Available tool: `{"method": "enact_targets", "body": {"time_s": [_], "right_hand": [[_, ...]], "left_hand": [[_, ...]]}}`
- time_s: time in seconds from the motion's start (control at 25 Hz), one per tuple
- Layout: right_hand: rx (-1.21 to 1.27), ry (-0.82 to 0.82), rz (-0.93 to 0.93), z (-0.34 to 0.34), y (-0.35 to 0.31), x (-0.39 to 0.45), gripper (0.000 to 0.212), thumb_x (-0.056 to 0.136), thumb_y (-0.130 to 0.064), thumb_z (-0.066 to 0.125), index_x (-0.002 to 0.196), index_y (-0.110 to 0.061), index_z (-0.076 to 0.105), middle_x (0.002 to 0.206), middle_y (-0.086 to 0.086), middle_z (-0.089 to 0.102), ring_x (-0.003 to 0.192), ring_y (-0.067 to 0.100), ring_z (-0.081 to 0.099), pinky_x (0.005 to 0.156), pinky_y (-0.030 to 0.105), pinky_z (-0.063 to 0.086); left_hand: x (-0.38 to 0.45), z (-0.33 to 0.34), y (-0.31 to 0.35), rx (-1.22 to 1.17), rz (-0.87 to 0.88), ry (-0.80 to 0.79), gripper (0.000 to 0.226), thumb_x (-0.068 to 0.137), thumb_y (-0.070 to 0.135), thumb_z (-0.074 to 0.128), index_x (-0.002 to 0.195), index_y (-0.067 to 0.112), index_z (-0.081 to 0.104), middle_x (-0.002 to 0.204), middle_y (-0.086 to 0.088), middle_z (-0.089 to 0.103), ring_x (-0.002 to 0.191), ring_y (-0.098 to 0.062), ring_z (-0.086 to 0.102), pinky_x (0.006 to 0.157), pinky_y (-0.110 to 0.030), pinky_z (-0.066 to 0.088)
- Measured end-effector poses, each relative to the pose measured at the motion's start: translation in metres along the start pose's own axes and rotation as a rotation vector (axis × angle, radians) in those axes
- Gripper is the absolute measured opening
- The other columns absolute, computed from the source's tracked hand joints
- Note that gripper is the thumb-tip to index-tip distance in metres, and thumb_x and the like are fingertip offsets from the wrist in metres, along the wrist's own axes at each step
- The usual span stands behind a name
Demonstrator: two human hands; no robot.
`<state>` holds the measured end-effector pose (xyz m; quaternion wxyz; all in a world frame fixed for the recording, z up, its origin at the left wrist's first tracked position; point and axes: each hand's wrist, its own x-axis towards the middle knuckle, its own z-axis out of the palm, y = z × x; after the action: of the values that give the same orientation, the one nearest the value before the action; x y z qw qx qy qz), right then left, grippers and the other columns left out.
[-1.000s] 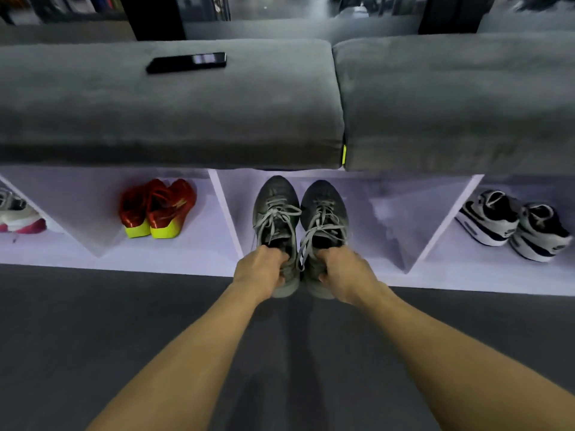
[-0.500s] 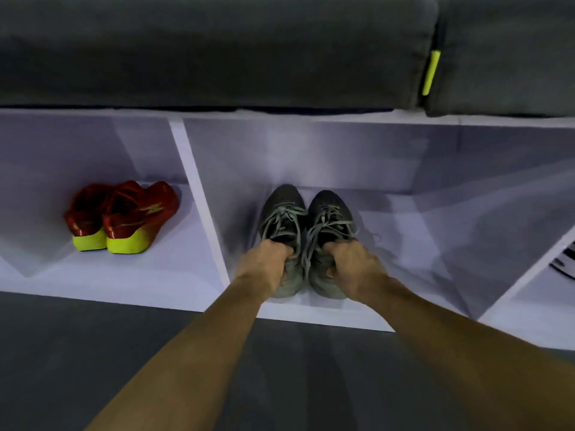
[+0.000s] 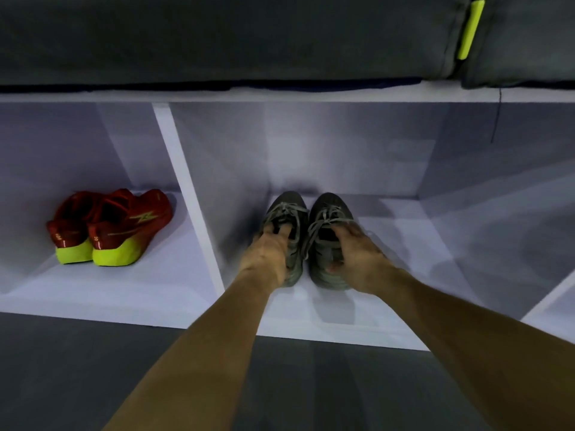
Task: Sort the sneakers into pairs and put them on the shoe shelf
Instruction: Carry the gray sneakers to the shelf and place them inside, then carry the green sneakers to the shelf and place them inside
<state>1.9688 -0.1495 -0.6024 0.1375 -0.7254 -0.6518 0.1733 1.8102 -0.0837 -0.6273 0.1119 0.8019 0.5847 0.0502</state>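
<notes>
The pair of grey lace-up mesh sneakers (image 3: 306, 231) stands side by side, toes inward, on the floor of the white shoe shelf's (image 3: 186, 188) middle compartment. The left hand (image 3: 267, 253) curls its fingers into the left shoe's collar; the right hand (image 3: 357, 256) grips the right shoe's heel, thumb behind. At nine o'clock, in the neighbouring compartment, sits a pair of red sneakers with neon-yellow soles (image 3: 109, 227).

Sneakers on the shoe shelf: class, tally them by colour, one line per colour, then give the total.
Red sneakers with yellow-green soles, in the left compartment: 2
Grey sneakers, in the middle compartment, one gripped by the left hand and one by the right hand: 2
Total: 4
</notes>
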Motion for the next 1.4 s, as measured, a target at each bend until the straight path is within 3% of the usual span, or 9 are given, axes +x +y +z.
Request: {"method": "enact_targets", "body": {"time_s": [0.16,0.32,0.48,0.64,0.96,1.2,1.4], "right_hand": [[0.043,0.042,0.039,0.000,0.000,-0.002,0.090,0.074,-0.032,0.077,0.149,-0.024,0.028,0.154,0.004,0.029,0.141,0.026,0.030,0.114,0.040,0.033],[0.036,0.042,0.084,0.007,0.003,-0.031,0.105,0.061,-0.057,0.076,0.148,-0.030,0.024,0.151,0.001,0.033,0.138,0.028,0.034,0.109,0.045,0.039],[-0.068,-0.059,0.141,-0.009,-0.011,-0.091,0.105,0.077,-0.040,0.077,0.153,-0.025,0.006,0.161,0.000,0.012,0.147,0.026,0.015,0.115,0.047,0.028],[-0.054,-0.190,0.129,-0.047,-0.039,-0.148,0.099,0.078,-0.043,0.075,0.152,-0.024,0.012,0.156,0.005,0.026,0.141,0.030,0.026,0.108,0.049,0.031],[-0.220,-0.420,0.145,-0.210,-0.096,-0.257,0.090,0.077,-0.048,0.073,0.149,-0.023,0.024,0.148,0.005,0.039,0.134,0.030,0.038,0.108,0.048,0.031],[-0.144,-0.557,0.220,-0.338,-0.151,-0.360,0.092,0.076,-0.050,0.073,0.150,-0.025,0.024,0.149,0.005,0.038,0.136,0.030,0.037,0.110,0.048,0.027],[-0.107,-0.600,0.264,-0.422,-0.190,-0.437,0.087,0.077,-0.052,0.071,0.148,-0.027,0.027,0.148,0.005,0.040,0.135,0.030,0.038,0.109,0.049,0.027]], "left_hand": [[-0.011,-0.010,0.003,-0.020,0.000,0.001,0.085,0.079,0.049,0.068,0.149,0.034,0.022,0.152,-0.004,0.026,0.131,-0.032,0.041,0.106,-0.041,0.041],[-0.043,-0.021,0.002,0.074,0.008,-0.036,0.081,0.079,0.043,0.072,0.145,0.034,0.026,0.147,-0.002,0.031,0.125,-0.033,0.045,0.097,-0.043,0.047],[-0.108,-0.048,0.006,0.108,-0.004,-0.142,0.083,0.075,0.039,0.076,0.143,0.028,0.031,0.141,0.002,0.041,0.122,-0.028,0.048,0.089,-0.039,0.047],[-0.174,-0.085,0.018,0.109,-0.023,-0.306,0.085,0.076,0.046,0.074,0.146,0.029,0.030,0.139,0.003,0.044,0.124,-0.023,0.048,0.093,-0.040,0.045],[-0.283,-0.243,0.067,0.129,0.024,-0.483,0.085,0.074,0.055,0.072,0.145,0.027,0.033,0.142,0.001,0.042,0.123,-0.026,0.049,0.096,-0.047,0.043],[-0.363,-0.383,0.113,0.205,0.135,-0.621,0.086,0.072,0.062,0.068,0.145,0.029,0.034,0.144,0.001,0.040,0.124,-0.027,0.048,0.096,-0.048,0.041],[-0.438,-0.482,0.140,0.187,0.092,-0.679,0.088,0.073,0.070,0.062,0.145,0.029,0.033,0.144,0.002,0.040,0.124,-0.028,0.049,0.096,-0.048,0.040]]}}
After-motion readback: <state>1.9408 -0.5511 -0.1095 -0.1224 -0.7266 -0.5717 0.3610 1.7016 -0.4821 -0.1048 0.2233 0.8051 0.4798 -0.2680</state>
